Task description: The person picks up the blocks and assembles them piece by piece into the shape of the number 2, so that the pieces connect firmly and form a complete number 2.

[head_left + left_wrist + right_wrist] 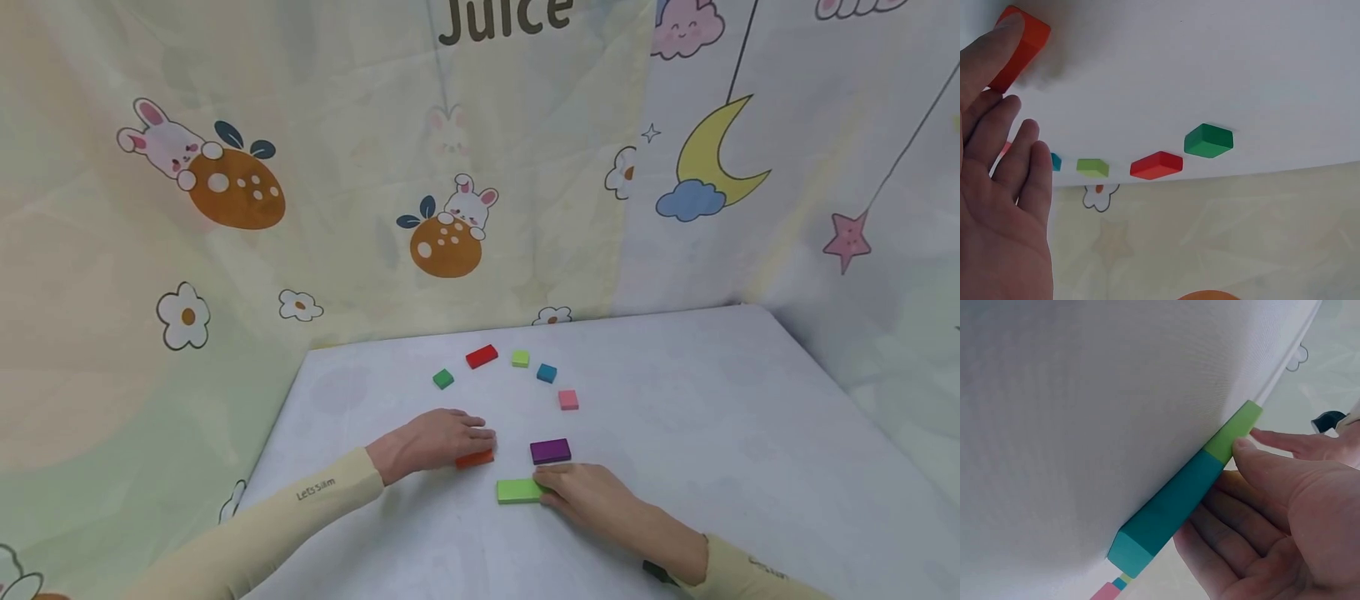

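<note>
My left hand pinches an orange block on the white table; the left wrist view shows the thumb lying along the orange block, other fingers loosely extended. My right hand holds the right end of a long light green block, with the thumb against its edge in the right wrist view. A purple block lies just beyond the right fingers. Under the right wrist, a dark teal-green block is mostly hidden; the right wrist view shows this long teal block overlapping the light green one.
Farther back, small blocks form an arc: green, red, light green, blue and pink. A printed cloth hangs behind and beside the white table.
</note>
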